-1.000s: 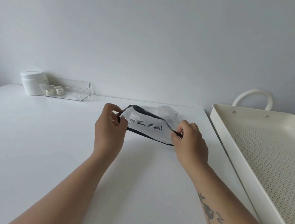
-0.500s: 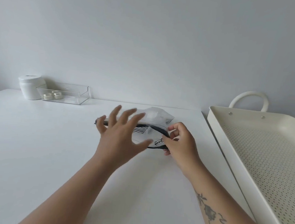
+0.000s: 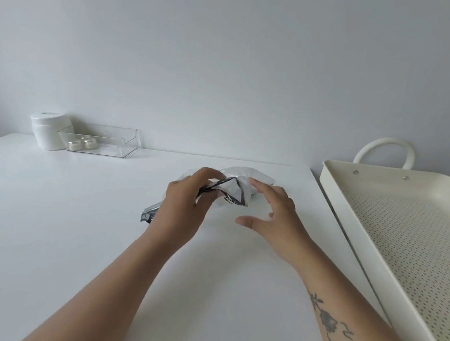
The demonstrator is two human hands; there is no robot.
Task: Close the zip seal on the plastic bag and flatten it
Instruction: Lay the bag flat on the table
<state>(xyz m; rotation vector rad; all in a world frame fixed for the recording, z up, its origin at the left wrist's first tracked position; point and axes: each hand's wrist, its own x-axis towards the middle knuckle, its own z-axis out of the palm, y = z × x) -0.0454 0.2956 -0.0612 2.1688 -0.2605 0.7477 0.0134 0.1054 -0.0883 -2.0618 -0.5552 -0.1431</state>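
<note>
A clear plastic bag [image 3: 241,175] with a dark zip strip and black printing lies crumpled on the white table [image 3: 52,224], near its far middle. My left hand [image 3: 183,207] pinches the dark zip edge of the bag between thumb and fingers; one end of the strip sticks out to the left below the hand. My right hand [image 3: 271,214] hovers just right of the bag with fingers spread, the index fingertip close to the bag's mouth. I cannot tell whether it touches the bag. The mouth gapes in a triangle.
At the back left stand a white jar [image 3: 50,131] and a clear plastic box [image 3: 105,142] holding two small round items. A cream perforated tray [image 3: 402,227] with a loop handle fills the right side, beyond the table's right edge.
My left hand has closed on the zip edge after being spread open over the bag. My right hand has let go of the bag's right end and opened.
</note>
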